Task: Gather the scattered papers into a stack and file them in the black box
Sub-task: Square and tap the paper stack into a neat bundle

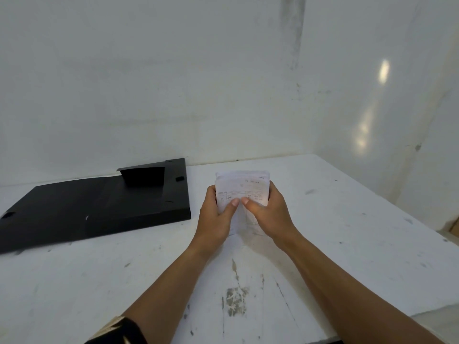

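A stack of white papers (244, 186) with printed table lines stands upright on its lower edge on the white table, near the middle. My left hand (216, 214) grips its left side and my right hand (269, 212) grips its right side, thumbs pressed on the front sheet. The black box (94, 207) lies flat to the left of my hands, opened out, with a flap raised at its far end. The lower part of the stack is hidden behind my hands.
The white table (347, 232) is scuffed, with chipped paint near the front. A white wall runs close behind the box and the papers. The table's right edge drops off at the right, with a side wall beyond.
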Motion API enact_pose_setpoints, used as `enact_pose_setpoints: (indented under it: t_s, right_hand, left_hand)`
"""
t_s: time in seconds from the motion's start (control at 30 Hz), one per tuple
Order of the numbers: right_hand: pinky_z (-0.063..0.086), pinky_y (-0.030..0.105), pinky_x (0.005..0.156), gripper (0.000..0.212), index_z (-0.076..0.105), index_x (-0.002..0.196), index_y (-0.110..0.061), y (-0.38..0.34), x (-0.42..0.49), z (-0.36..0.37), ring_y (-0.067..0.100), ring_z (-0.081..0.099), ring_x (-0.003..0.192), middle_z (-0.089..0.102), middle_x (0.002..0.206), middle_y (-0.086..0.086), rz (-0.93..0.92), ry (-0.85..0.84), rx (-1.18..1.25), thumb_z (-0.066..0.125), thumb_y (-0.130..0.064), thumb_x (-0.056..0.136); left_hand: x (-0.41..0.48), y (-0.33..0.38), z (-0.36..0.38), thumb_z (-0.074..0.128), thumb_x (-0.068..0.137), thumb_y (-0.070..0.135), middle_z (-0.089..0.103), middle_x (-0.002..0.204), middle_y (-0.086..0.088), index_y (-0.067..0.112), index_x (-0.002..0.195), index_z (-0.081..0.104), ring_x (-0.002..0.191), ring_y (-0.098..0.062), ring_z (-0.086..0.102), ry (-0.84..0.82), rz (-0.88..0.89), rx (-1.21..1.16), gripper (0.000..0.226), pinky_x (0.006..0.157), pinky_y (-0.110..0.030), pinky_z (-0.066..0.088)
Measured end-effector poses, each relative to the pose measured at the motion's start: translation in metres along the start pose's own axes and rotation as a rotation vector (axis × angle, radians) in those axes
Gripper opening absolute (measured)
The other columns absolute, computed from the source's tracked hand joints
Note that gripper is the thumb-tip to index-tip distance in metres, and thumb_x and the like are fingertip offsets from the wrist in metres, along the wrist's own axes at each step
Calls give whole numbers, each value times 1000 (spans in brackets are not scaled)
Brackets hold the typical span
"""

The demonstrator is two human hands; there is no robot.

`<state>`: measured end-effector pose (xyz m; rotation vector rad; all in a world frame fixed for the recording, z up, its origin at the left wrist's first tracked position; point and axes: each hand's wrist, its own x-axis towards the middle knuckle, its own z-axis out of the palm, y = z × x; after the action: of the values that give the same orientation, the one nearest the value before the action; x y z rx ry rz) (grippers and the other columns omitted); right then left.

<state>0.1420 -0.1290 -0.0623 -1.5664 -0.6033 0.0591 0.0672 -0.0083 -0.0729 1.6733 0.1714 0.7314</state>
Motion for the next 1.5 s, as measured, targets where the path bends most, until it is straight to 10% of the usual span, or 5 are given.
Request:
enact_pose_setpoints:
  t_s: [0.17, 0.33, 0.53, 0.97, 1.5]
  right_hand:
    - [52, 14, 69, 29, 57, 122, -22, 0, 1, 0, 10, 63, 102, 67, 112, -7, 9, -17, -50, 63, -19, 94]
    - [51, 35, 62, 12, 54, 99, -10, -31, 13, -12, 22, 63, 77, 67, 89, 4, -258, -91, -384, 59, -20, 93]
    - [41, 31, 56, 14, 48, 87, -14, -54, 18, -14, 24, 54, 65, 62, 76, 2, -450, -187, -505, 61, -16, 92]
    - [58, 41, 81, 31, 69, 109, -11, -14, 4, -41, 27, 69, 100, 74, 106, 6, 121, -146, 253, 79, -14, 80]
    - [50, 36, 67, 16, 67, 89, -14, 11, 0, -35, 27, 67, 88, 70, 88, 7, 189, -146, 145, 71, -5, 76]
  left_hand:
    - [-2, 1, 0, 67, 93, 19, 57, 124, 12, 25, 136, 40, 122, -16, 58, 19, -17, 51, 51, 84, -17, 56]
    - [12, 68, -14, 81, 75, 42, 29, 157, 11, 30, 155, 16, 142, -11, 25, 127, 331, 630, 104, 117, -33, 22]
    - [35, 116, -28, 70, 88, 32, 68, 116, 6, 31, 125, 56, 104, -19, 64, -316, 275, 986, 40, 86, -40, 55]
    - [5, 35, -27, 64, 95, 13, 74, 104, 2, 22, 107, 68, 100, -17, 71, -119, 23, 53, 16, 84, -33, 59]
    - [-5, -6, -20, 70, 90, 11, 66, 111, -4, 10, 118, 56, 108, -20, 65, -88, -71, 2, 31, 83, -29, 59]
